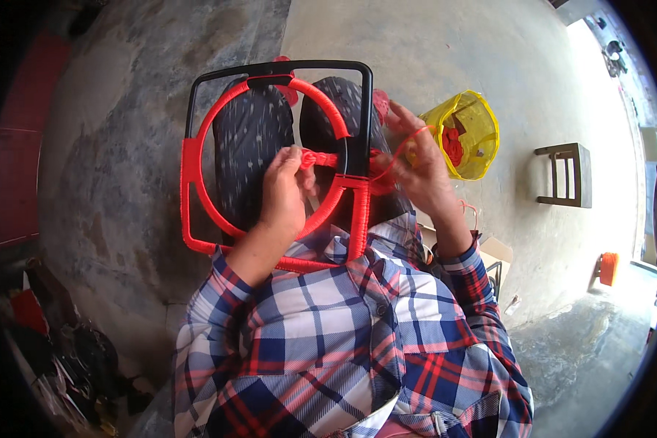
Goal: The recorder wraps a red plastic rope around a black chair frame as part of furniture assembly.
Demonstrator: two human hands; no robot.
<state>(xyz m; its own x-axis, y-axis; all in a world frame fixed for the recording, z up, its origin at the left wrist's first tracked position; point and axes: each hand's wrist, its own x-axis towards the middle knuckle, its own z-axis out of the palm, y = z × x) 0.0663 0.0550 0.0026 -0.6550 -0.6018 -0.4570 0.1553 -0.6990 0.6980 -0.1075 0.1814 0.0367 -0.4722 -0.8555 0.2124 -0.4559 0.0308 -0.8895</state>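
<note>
Black metal frame (281, 69), red-wrapped ring (215, 117), red cord (409, 142)

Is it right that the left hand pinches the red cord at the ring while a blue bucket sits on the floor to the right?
Not quite: the bucket is yellow, not blue, as the head view shows. The left hand does pinch the red cord at the ring.

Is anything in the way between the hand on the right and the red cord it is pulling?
No, nothing visible is. The right hand already has the red cord in its fingers, beside the frame. The left hand pinches the cord knot inside the ring.
</note>
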